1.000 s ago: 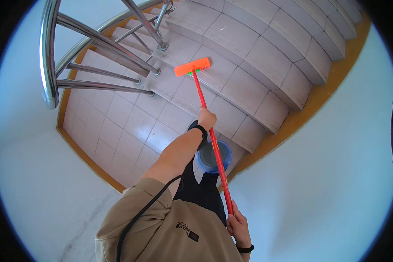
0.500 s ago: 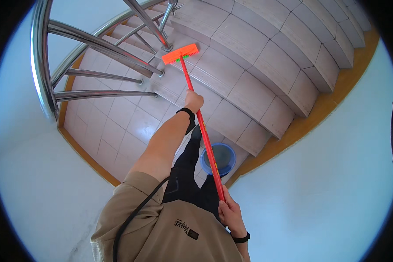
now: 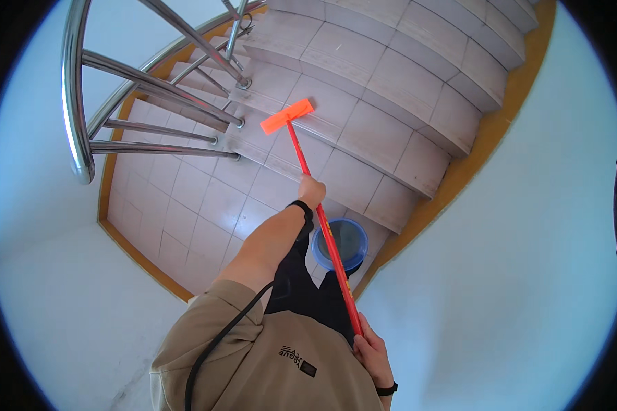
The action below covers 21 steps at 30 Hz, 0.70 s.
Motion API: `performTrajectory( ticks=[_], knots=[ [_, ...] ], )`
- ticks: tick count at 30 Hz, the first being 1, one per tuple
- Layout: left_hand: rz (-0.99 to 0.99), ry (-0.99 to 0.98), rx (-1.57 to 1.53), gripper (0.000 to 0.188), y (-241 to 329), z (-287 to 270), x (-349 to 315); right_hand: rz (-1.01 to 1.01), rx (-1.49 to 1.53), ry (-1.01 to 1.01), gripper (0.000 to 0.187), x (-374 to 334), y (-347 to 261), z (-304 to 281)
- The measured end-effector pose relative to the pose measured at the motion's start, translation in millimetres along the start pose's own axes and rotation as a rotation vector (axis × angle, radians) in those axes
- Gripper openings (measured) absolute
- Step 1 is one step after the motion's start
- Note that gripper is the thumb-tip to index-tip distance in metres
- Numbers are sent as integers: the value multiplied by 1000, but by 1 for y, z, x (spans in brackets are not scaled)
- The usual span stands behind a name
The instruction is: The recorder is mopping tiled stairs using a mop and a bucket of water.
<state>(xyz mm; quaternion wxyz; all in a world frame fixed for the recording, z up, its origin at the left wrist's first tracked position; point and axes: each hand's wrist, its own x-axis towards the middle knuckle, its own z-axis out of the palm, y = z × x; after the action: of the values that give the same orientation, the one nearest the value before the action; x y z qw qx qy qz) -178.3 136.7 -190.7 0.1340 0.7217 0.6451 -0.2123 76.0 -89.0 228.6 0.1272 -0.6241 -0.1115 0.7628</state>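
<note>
Beyond the blue bucket, the left hand grips the red pole; nearer, the right hand's fingers clasp its hidden end.

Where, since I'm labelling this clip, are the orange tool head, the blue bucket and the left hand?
Orange tool head (image 3: 287,117), head view: middle of its upper face.
Blue bucket (image 3: 365,244), head view: right side of its rim.
Left hand (image 3: 313,191), head view: back of the hand.

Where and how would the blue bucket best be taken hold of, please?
I would grip the rim of the blue bucket, coming down from above on its right side. The bucket is round and its open top faces up, so the edge is exposed there, while the red pole crosses over its left part in this view. I cannot make out a handle.
</note>
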Motion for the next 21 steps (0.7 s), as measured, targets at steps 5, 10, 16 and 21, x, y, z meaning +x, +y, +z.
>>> performTrajectory(
  ticks=[5, 10, 16, 21],
  knots=[
    [175, -271, -5, 23, 97, -29, -35, 2, 104, 123, 55, -38, 55, -45],
    [-25, -169, -403, 26, 157, -42, -76, 42, 185, 167, 53, -75, 71, -66],
    [168, -177, -448, 45, 160, -60, -89, 93, 221, 196, 53, -86, 66, -69],
    [-428, -187, -1094, 43, 144, -92, -69, 86, 211, 197, 53, -64, 57, -56]
  ],
)
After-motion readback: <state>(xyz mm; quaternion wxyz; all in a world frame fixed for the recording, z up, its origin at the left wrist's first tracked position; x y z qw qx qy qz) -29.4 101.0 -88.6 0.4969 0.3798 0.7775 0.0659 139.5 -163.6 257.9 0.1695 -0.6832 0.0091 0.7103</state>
